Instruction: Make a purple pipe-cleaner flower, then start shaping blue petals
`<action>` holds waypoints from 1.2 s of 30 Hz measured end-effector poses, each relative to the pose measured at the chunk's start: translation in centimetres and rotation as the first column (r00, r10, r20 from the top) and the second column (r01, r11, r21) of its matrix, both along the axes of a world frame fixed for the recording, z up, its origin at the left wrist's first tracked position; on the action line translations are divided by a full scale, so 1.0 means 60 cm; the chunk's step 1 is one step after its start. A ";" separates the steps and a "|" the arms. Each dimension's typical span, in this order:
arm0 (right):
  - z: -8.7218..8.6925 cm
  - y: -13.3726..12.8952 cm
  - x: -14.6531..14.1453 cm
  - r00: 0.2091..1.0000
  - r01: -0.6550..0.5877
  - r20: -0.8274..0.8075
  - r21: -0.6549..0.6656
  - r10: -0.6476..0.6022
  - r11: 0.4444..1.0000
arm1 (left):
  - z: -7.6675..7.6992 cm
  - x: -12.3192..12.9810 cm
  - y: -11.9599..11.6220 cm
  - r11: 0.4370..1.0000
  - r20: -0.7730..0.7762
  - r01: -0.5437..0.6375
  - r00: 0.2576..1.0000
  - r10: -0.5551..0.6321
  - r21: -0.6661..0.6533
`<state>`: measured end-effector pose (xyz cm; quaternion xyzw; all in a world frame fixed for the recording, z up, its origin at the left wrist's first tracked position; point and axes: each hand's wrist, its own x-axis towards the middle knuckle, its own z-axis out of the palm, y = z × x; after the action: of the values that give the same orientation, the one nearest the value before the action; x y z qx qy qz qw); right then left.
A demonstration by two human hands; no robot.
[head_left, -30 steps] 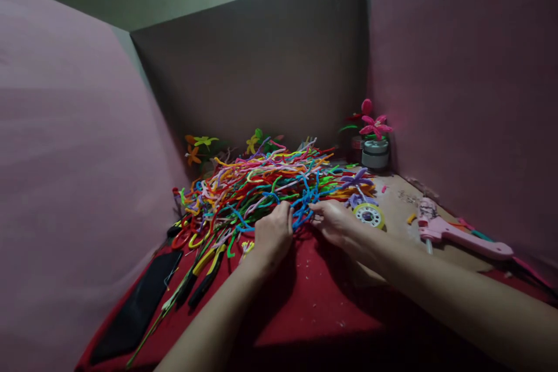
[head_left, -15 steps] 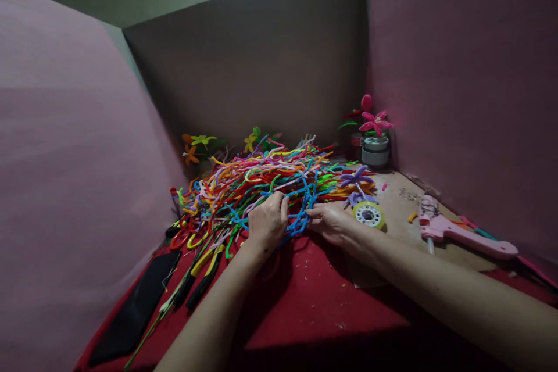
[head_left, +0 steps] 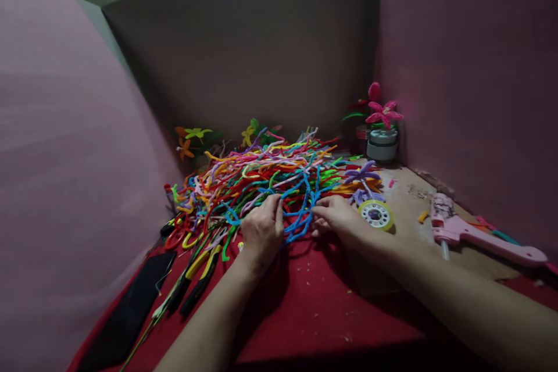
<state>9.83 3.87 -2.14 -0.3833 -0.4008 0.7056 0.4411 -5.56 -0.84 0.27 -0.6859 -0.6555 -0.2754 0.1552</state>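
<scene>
A tangle of bent blue pipe cleaners [head_left: 300, 222] lies between my two hands, at the front of a large multicoloured heap of pipe cleaners [head_left: 261, 170]. My left hand [head_left: 263, 225] is closed on the left side of the blue pieces, thumb against the curled fingers. At their right edge is my right hand [head_left: 335, 220], its fingers bent and its fingertips close to a blue strand. Whether those fingertips grip the strand cannot be made out.
Yellow-handled pliers [head_left: 201, 279] and a black flat object [head_left: 131, 308] lie at the left. To the right are a yellow-rimmed wheel [head_left: 375, 215], a purple flower [head_left: 362, 172], a pink glue gun [head_left: 488, 238] and a potted pink flower [head_left: 383, 114].
My right hand has shifted slightly right and its lower fingers are more spread. My left hand stays on the blue pieces. The camera view has moved a little.
</scene>
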 end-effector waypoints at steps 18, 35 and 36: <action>0.064 -0.028 0.023 0.797 0.004 -0.601 0.096 0.055 0.995 | -0.024 0.031 -0.013 0.981 -0.390 0.191 0.906 -0.161 0.039; 0.123 0.035 0.135 0.658 0.304 -0.718 -0.020 -0.225 0.952 | 0.002 0.002 -0.004 0.894 0.370 0.371 0.890 -0.265 -0.251; 0.121 0.039 0.138 0.655 0.314 -0.719 -0.021 -0.233 0.949 | 0.003 0.000 -0.002 0.872 0.445 0.423 0.849 -0.286 -0.247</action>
<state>18.09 6.21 5.15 -0.1123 -0.1725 0.7016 0.6822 -5.55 -0.96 0.47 -0.7429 -0.5698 -0.3160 -0.1534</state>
